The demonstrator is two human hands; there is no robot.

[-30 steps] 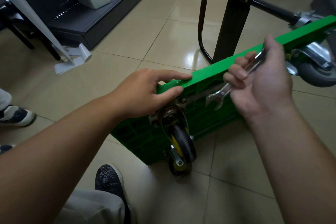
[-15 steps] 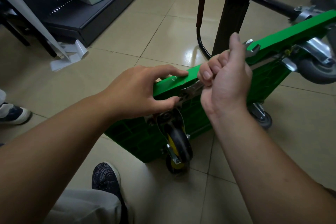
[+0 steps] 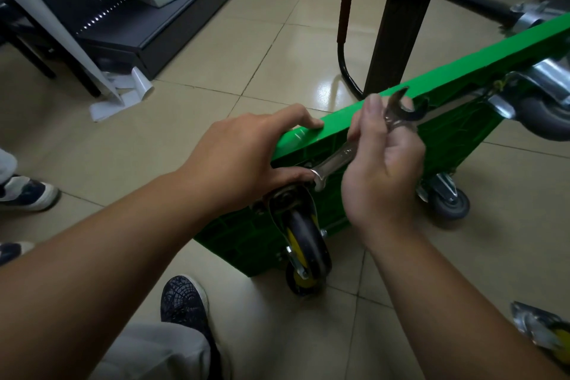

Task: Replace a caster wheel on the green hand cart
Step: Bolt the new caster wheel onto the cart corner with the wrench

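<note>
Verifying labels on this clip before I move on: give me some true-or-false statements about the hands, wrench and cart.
1. The right hand grips a wrench. True.
2. The green cart stands flat on its wheels. False: it is tipped on its side, underside toward the camera.
3. The left hand holds the cart's upper edge above the yellow-hubbed caster. True.
4. The wrench's upper end is a closed ring. False: it is open-ended.
</note>
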